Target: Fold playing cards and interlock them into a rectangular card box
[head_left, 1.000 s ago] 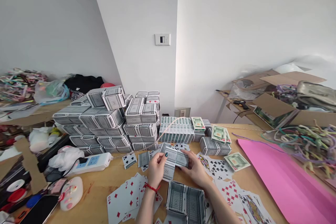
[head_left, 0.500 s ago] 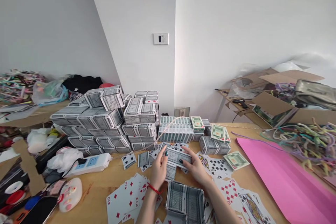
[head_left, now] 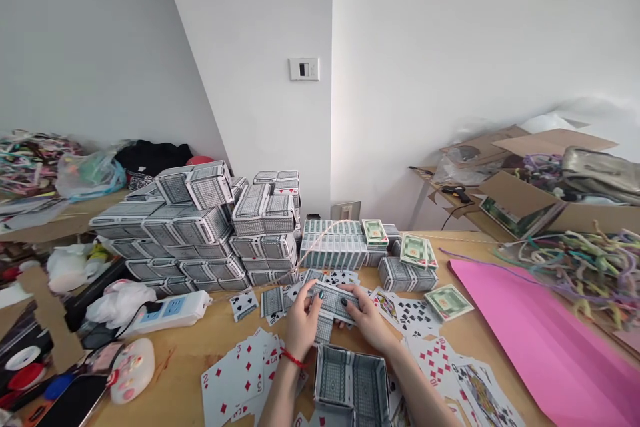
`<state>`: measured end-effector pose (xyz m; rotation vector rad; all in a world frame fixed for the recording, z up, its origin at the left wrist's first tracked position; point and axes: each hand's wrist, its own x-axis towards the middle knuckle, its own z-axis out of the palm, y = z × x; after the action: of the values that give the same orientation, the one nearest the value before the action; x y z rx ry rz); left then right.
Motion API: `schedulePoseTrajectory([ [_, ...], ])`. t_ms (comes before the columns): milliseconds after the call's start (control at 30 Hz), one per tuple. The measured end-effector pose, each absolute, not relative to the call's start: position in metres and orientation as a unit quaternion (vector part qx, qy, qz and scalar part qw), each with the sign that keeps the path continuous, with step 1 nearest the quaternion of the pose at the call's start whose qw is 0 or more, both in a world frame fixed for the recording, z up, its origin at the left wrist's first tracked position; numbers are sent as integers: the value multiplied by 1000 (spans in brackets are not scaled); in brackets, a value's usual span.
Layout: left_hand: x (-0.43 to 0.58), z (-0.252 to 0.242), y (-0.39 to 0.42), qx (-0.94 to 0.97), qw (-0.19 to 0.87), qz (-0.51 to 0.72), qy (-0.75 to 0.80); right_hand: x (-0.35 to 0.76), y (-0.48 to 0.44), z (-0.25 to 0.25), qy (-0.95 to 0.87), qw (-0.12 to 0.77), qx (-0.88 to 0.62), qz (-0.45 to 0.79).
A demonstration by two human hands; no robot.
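Note:
My left hand (head_left: 303, 321) grips the left part of a strip of joined playing cards (head_left: 330, 299), its patterned grey-blue backs facing up. The right part of that strip is in my right hand (head_left: 366, 317), with the thumb on top and the fingers partly underneath. Below the strip a single face-down card (head_left: 324, 331) shows between my wrists; whether it is attached to the strip I cannot tell. Closer to me stands an open box built from playing cards (head_left: 352, 380), divided inside. Loose diamond cards (head_left: 235, 377) lie left of my left forearm.
Stacked blocks made of cards (head_left: 195, 233) rise at the back left. Rows of card boxes (head_left: 334, 247) stand behind my hands. A power strip (head_left: 173, 312) lies left, pink paper (head_left: 505, 320) right. Loose cards (head_left: 417, 315) spread right of my hands.
Both hands have drawn slightly closer around the strip, and the fingers wrap further over its ends. The whole view has shifted a little.

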<state>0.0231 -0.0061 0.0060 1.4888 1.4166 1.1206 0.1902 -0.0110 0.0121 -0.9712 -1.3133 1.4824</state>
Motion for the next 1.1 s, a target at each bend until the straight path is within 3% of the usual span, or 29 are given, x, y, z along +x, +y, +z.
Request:
schedulePoseTrajectory([
  [467,27,7,-3,586,393,445,552,186,-5,-6,-502,504,-443,546],
  [967,25,8,-5,573,429,441,542,189,-6,2,-527,469,-426,567],
  [1100,23,12,-5,556,431,461,541,190,-8,3,-531,497,-462,508],
])
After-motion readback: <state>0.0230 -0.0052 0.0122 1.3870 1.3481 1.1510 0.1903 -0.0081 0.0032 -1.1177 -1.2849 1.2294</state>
